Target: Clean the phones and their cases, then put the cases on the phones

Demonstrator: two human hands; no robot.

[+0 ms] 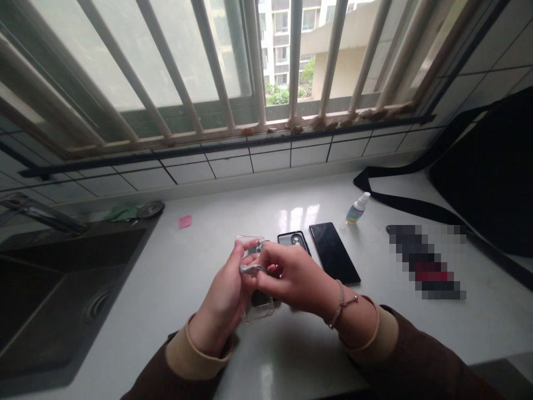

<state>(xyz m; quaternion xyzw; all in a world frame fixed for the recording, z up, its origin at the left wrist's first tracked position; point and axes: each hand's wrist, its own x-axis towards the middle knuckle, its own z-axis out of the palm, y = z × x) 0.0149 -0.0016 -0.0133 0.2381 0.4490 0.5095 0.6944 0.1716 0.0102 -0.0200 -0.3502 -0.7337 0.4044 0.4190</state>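
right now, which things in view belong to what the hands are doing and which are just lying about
In the job, it seems:
grey item, pinched by the right hand
clear phone case, at the left hand

Apparently just lying about:
pink note
black bag
dark phone
black-rimmed case
spray bottle
(these last three could be related)

Tabletop [154, 283]: white, glossy, reflecting window light. A dark sink [120, 258] is set into its left side. A small pink slip [184, 222] lies flat, well apart from the other items. Right of it lies a black-edged phone case [286, 239], partly hidden by the right hand [293, 275]. Just beside it lies a dark flat device [334, 253], glossy face up. A spray bottle [356, 210] stands beyond. Farther right: a pixelated item [422, 264], contents unreadable; a black strap [402, 201] behind.
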